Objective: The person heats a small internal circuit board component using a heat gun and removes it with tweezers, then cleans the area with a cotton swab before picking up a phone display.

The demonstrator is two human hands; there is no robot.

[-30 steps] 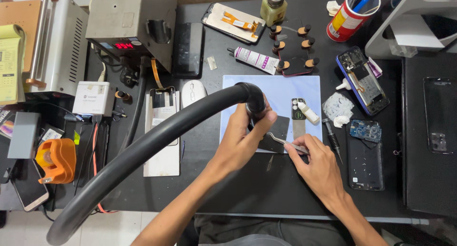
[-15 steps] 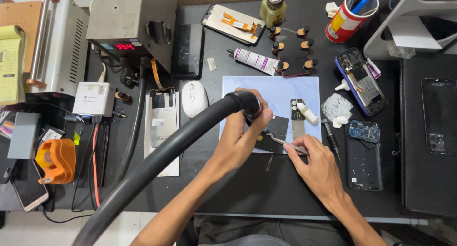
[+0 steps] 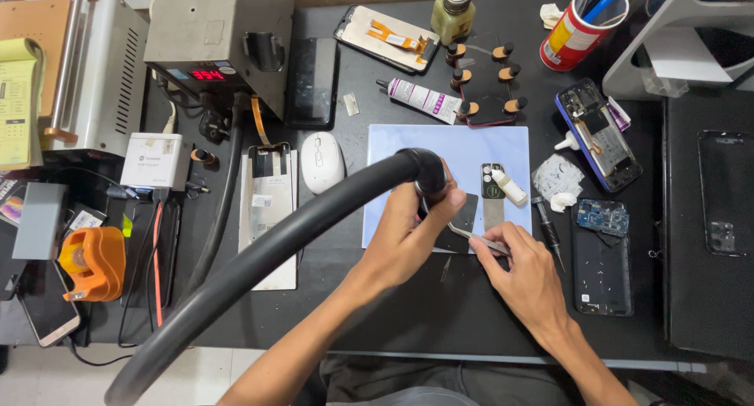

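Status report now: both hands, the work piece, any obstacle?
Left hand grips black hose nozzle, aimed down at small dark part on blue mat. Right hand holds tweezers at that part. White dropper bottle lies close beside.

A red digital display sits on the grey station's front, rear left. A white, purple-labelled tube lies rear centre. A red labelled can stands rear right.
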